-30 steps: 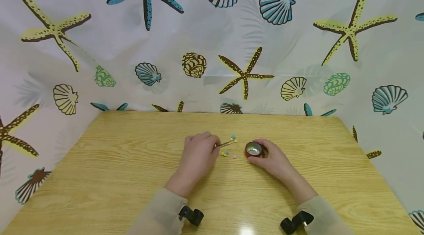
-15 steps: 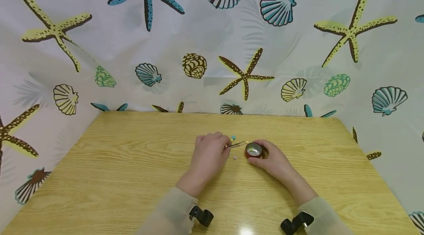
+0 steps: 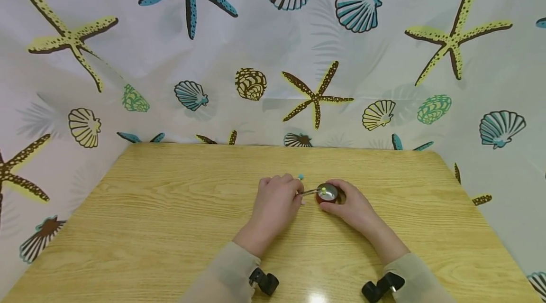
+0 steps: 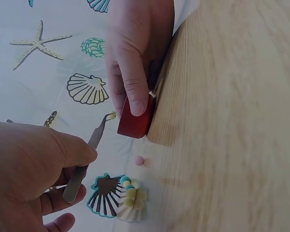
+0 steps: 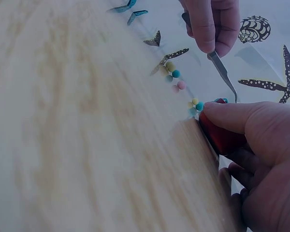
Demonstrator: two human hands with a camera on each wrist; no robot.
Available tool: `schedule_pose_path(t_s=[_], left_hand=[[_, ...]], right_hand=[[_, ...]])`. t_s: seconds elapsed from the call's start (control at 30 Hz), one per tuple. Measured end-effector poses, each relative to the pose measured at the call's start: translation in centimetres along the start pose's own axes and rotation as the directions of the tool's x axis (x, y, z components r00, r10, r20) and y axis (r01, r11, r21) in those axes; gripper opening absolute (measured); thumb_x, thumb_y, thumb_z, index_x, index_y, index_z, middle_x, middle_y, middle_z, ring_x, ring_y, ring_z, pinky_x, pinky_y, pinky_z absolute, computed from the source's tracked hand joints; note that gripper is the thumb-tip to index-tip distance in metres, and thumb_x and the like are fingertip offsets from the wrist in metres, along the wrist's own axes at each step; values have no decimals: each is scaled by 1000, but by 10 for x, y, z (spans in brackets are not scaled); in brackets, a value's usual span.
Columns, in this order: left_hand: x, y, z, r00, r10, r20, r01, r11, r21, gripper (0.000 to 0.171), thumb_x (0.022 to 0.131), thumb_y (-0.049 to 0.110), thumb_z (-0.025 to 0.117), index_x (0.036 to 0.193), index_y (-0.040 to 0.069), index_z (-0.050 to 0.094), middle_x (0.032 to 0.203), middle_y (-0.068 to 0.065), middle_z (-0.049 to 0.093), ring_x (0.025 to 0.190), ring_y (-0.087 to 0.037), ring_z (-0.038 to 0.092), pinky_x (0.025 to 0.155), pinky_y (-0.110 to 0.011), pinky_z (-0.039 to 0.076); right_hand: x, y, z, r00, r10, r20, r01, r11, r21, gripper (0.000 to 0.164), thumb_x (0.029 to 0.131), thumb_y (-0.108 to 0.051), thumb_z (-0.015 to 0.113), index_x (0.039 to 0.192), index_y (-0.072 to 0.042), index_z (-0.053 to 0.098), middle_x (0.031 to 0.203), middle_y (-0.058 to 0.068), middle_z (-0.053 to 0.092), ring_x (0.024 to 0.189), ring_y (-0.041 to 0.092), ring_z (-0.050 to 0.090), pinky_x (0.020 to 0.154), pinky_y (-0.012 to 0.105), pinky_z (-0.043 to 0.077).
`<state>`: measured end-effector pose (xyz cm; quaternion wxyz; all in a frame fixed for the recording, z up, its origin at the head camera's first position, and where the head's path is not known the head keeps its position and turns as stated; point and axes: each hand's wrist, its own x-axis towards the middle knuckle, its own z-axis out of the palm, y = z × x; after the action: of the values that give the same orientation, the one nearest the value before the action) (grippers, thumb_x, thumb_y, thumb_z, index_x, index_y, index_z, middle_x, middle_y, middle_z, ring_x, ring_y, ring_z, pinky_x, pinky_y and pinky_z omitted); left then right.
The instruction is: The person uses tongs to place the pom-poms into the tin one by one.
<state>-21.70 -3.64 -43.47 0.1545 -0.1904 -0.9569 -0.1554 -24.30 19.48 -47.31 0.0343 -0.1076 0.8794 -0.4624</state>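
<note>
The yellow bead point(image 3: 323, 190) sits pinched in the tips of the tweezers point(image 3: 310, 191), right over the little red cup point(image 3: 327, 194). The left hand point(image 3: 276, 203) squeezes the tweezers, which point right. The right hand point(image 3: 354, 208) wraps its fingers point(image 4: 134, 92) around the cup on the surface point(image 3: 170, 227). More beads point(image 5: 176, 79) lie nearby.
</note>
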Motion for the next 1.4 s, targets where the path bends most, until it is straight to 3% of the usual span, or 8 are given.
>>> schedule_pose_path(t_s=[0.4, 0.7, 1.4], left_hand=[[-1, -2, 3, 1000, -6, -4, 6, 1000, 11, 5, 102, 22, 85, 106, 21, 81, 101, 4, 73, 94, -21, 68, 102, -55, 49], [-2, -7, -4, 998, -56, -14, 56, 998, 29, 4, 103, 24, 83, 106, 22, 82, 100, 6, 73, 96, -21, 68, 105, -54, 48], [-22, -47, -16, 998, -57, -37, 60, 995, 75, 6, 98, 17, 88, 101, 19, 82, 93, 3, 73, 89, -24, 70, 99, -59, 52]], right_hand=[[1, 2, 0, 1000, -8, -3, 8, 1000, -5, 63, 99, -25, 87, 152, -6, 60, 152, 18, 62, 147, 40, 53, 124, 61, 37], [1, 3, 2, 1000, -16, -1, 16, 1000, 1, 63, 98, -25, 88, 152, -5, 61, 151, 19, 62, 145, 39, 54, 123, 61, 38], [-1, 4, 1, 1000, 9, -2, -9, 1000, -14, 66, 98, -29, 88, 154, -7, 60, 155, 19, 60, 150, 41, 50, 124, 62, 36]])
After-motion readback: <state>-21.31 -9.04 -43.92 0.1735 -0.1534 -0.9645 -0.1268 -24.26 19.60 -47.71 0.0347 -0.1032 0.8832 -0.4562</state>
